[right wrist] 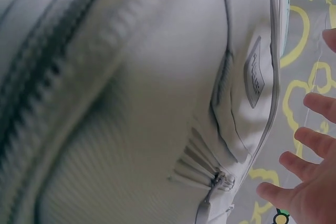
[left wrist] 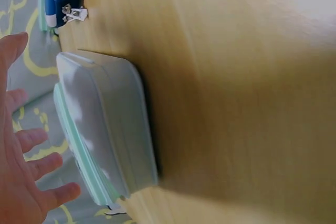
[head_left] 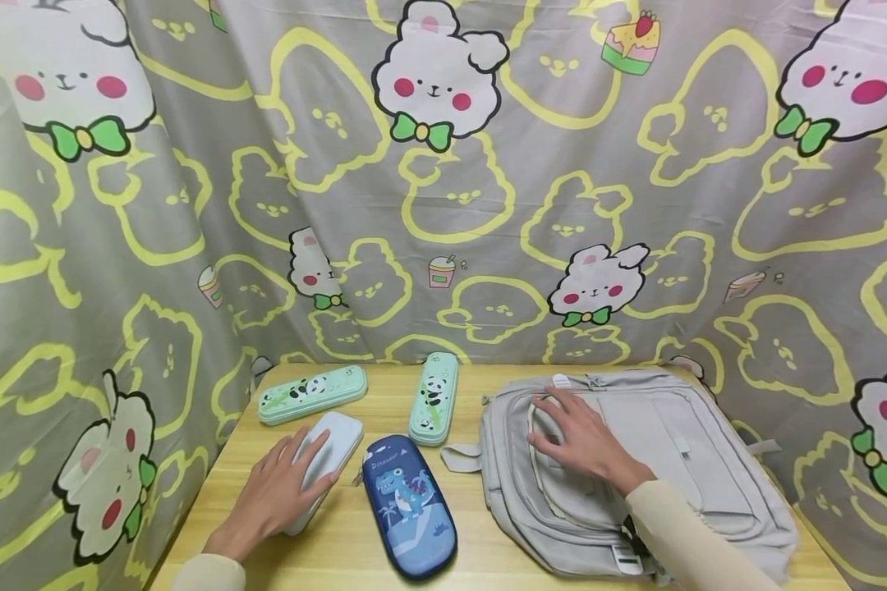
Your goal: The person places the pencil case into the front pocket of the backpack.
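While L hand [head_left: 275,486] & R hand [head_left: 582,439] are spread, lt. blue case [left wrist: 118,121] looks smooth, backpack [head_left: 668,435] grey.

matt cloth backpack [head_left: 680,435], smooth wood-look table [head_left: 517,566], metal zipper pull [right wrist: 223,180]

Table [head_left: 388,410] under backpack [head_left: 665,419], four cases [head_left: 411,513]

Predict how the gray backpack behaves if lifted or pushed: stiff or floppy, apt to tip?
The gray backpack will probably sag when lifted: its sides look soft and creased. Lying broad and flat on the table, it seems more likely to slide or bunch than tip. The strap loop sticking out may flop.
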The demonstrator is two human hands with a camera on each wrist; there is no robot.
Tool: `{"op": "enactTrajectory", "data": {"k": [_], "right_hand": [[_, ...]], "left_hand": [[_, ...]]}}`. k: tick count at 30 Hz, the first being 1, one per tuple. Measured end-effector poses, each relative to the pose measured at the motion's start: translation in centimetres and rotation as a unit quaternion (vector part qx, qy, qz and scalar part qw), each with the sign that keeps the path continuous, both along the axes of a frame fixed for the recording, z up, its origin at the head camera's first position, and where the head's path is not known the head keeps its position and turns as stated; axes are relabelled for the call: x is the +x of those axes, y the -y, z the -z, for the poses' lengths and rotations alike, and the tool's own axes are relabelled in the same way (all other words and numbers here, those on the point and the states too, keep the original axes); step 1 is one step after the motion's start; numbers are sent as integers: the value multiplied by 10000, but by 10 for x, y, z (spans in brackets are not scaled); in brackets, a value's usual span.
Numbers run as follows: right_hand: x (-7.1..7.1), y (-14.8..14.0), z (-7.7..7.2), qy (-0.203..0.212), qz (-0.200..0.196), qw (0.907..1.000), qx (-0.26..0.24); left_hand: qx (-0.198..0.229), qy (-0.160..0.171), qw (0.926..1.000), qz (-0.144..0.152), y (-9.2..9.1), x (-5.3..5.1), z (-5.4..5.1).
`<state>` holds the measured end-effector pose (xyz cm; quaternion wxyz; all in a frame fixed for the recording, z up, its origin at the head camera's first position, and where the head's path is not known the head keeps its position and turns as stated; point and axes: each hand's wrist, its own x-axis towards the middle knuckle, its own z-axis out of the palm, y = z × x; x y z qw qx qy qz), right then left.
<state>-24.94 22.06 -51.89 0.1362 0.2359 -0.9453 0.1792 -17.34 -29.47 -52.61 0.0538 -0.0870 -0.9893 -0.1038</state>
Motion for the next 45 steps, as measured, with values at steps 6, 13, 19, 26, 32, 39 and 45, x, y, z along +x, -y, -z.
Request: {"op": "enactTrajectory", "data": {"k": [6,13,19,26,32,39,45], "right_hand": [[2,2,3,44,-87,9999,39],[5,4,6,208,-60,9997,63],[8,7,9,253,-87,9996,81],[12,8,14,167,-108,9997,159],[12,8,18,353,-81,9989,294],[11,7,22,318,-108,9984,456],[8,6,26,241,-140,9985,465]], "left_hand": [[-11,6,10000,-96,5,8,5],[24,43,9998,-178,7,16,12],[68,147,9996,-222,7,20,16],[76,296,9991,-278,10,24,22],[115,445,9984,-327,11,27,27],[79,552,9978,-365,12,28,32],[51,581,9976,-378,12,27,35]]}}
